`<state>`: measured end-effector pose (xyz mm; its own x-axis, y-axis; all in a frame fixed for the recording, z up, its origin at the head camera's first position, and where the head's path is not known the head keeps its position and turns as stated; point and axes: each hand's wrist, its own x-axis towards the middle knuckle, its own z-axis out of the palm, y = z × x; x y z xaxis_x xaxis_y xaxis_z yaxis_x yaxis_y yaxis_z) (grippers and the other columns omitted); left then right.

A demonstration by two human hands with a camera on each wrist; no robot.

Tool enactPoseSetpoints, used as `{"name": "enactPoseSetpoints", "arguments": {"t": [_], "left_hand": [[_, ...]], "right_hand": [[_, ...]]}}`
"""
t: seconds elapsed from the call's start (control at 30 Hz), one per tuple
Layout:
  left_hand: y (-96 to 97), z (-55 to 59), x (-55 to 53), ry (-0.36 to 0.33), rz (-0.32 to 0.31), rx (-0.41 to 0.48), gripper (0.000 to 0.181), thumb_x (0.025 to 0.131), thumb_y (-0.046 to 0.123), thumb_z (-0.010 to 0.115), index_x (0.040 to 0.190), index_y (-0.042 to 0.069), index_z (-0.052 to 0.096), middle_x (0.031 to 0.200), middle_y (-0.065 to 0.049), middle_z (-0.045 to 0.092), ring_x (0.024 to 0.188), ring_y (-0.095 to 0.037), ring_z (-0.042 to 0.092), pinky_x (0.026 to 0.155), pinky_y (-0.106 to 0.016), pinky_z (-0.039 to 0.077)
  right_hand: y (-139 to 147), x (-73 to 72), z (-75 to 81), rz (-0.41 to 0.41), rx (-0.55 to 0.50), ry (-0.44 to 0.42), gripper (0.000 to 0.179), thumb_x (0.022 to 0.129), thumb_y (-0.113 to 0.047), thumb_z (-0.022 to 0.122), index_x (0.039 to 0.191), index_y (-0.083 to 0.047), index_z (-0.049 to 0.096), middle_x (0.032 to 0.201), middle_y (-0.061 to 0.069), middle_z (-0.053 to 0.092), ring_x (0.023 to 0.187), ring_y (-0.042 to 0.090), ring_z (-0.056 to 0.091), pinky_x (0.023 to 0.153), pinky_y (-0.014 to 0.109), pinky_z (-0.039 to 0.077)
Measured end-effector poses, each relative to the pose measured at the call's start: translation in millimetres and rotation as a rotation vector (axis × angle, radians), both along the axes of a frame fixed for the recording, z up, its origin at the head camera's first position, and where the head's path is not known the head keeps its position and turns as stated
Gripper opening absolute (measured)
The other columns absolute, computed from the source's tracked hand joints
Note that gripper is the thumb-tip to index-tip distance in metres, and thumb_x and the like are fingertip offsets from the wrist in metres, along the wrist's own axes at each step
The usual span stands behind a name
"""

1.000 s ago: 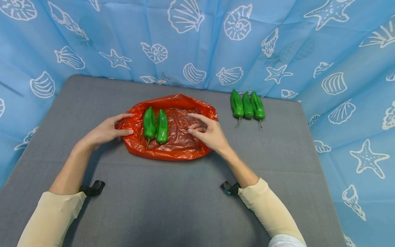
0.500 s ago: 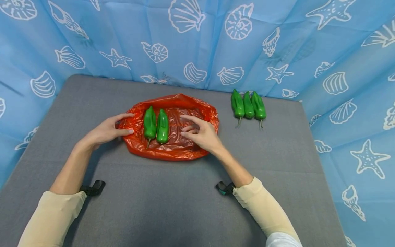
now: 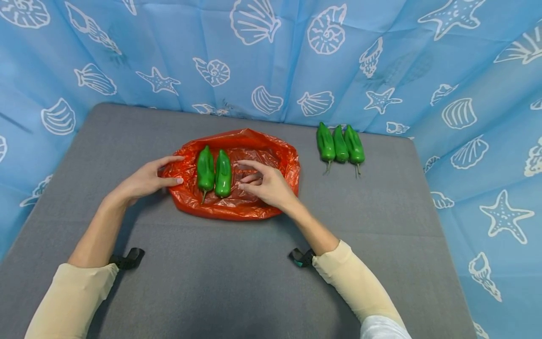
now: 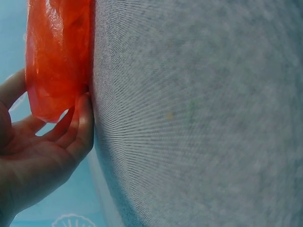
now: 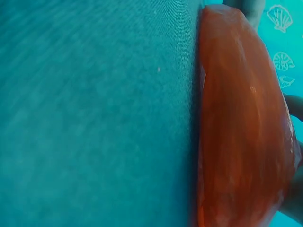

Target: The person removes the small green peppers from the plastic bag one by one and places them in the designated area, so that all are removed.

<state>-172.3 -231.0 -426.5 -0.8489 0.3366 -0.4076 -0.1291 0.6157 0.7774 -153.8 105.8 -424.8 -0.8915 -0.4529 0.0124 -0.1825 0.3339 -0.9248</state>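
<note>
Head view: a red bag [image 3: 230, 213] lies mouth up on a grey counter [image 3: 220, 273]. Inside, toward its left end, a left pepper [image 3: 205, 170] and a right pepper [image 3: 223, 176] lie side by side. Another three peppers [image 3: 340, 147] rest on the counter, well apart to the right.

And the hands?

Left hand [image 3: 141, 181] pinches the bag's left end. Right hand [image 3: 268, 186] is over the bag, just beside the right pepper, its grip fairly wide and holding nothing.

What could go wrong?

The bag looks thin and limp, so a tug from the left hand might fold its wall inward. A careless right hand could knock the right pepper into its neighbour, or drag down the near rim.
</note>
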Motion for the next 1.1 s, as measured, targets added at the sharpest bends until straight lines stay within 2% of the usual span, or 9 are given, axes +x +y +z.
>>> {"name": "enactPoseSetpoints", "arguments": {"t": [0.27, 0.43, 0.63, 0.77, 0.83, 0.97, 1.1], "left_hand": [[0.3, 0.8, 0.7, -0.002, 0.003, 0.003, 0.076, 0.097, 0.038, 0.064, 0.159, 0.016, 0.024, 0.157, -0.025, 0.023, 0.102, -0.032, 0.048, 0.077, -0.042, 0.041], [0.4, 1.2, 0.6, 0.002, 0.005, 0.004, 0.077, 0.097, 0.039, 0.064, 0.159, 0.016, 0.025, 0.157, -0.025, 0.024, 0.105, -0.031, 0.047, 0.079, -0.041, 0.041], [-0.3, -0.6, 0.7, -0.001, 0.009, -0.001, 0.077, 0.097, 0.039, 0.064, 0.159, 0.016, 0.024, 0.155, -0.025, 0.025, 0.096, -0.029, 0.05, 0.076, -0.04, 0.042], [0.1, 0.5, 1.2, 0.0, 0.006, 0.001, 0.077, 0.097, 0.04, 0.064, 0.159, 0.017, 0.024, 0.156, -0.025, 0.024, 0.098, -0.03, 0.05, 0.078, -0.041, 0.041], [0.4, 1.6, 1.5, 0.008, 0.003, -0.007, 0.077, 0.097, 0.04, 0.064, 0.159, 0.017, 0.025, 0.157, -0.025, 0.023, 0.104, -0.03, 0.048, 0.08, -0.041, 0.04], [0.3, 2.9, 2.3, 0.012, 0.006, -0.017, 0.078, 0.096, 0.041, 0.065, 0.158, 0.016, 0.026, 0.156, -0.025, 0.025, 0.102, -0.031, 0.049, 0.079, -0.041, 0.041], [0.0, 3.1, 2.6, 0.013, 0.007, -0.02, 0.078, 0.095, 0.043, 0.066, 0.158, 0.017, 0.026, 0.154, -0.024, 0.027, 0.101, -0.031, 0.049, 0.078, -0.041, 0.041]], "right_hand": [[-9, -2.3, -1.6, 0.023, 0.07, 0.007, 0.059, 0.089, -0.012, 0.077, 0.143, -0.012, 0.054, 0.102, 0.012, 0.073, 0.091, 0.016, 0.07, 0.074, 0.027, 0.055], [-13, -4.6, -3.0, 0.033, 0.112, 0.013, 0.061, 0.088, -0.014, 0.077, 0.144, -0.013, 0.053, 0.102, 0.011, 0.073, 0.089, 0.015, 0.07, 0.073, 0.026, 0.055], [-19, -7.9, -4.3, 0.054, 0.186, 0.015, 0.066, 0.086, -0.017, 0.08, 0.145, -0.014, 0.051, 0.12, 0.011, 0.068, 0.093, 0.012, 0.068, 0.076, 0.024, 0.053], [-21, -9.3, -3.8, 0.059, 0.234, 0.013, 0.068, 0.085, -0.02, 0.081, 0.146, -0.015, 0.051, 0.128, 0.009, 0.064, 0.094, 0.011, 0.067, 0.079, 0.025, 0.052], [-23, -9.9, -3.6, 0.067, 0.259, 0.008, 0.069, 0.085, -0.021, 0.081, 0.146, -0.016, 0.05, 0.127, 0.008, 0.064, 0.094, 0.011, 0.067, 0.082, 0.026, 0.052], [-26, -11.3, -4.2, 0.088, 0.308, 0.004, 0.071, 0.085, -0.024, 0.081, 0.148, -0.018, 0.048, 0.121, 0.006, 0.067, 0.095, 0.011, 0.067, 0.086, 0.028, 0.05], [-30, -12.1, -5.9, 0.109, 0.351, 0.003, 0.075, 0.085, -0.026, 0.081, 0.151, -0.02, 0.045, 0.116, 0.003, 0.068, 0.095, 0.01, 0.066, 0.085, 0.027, 0.05]]}}
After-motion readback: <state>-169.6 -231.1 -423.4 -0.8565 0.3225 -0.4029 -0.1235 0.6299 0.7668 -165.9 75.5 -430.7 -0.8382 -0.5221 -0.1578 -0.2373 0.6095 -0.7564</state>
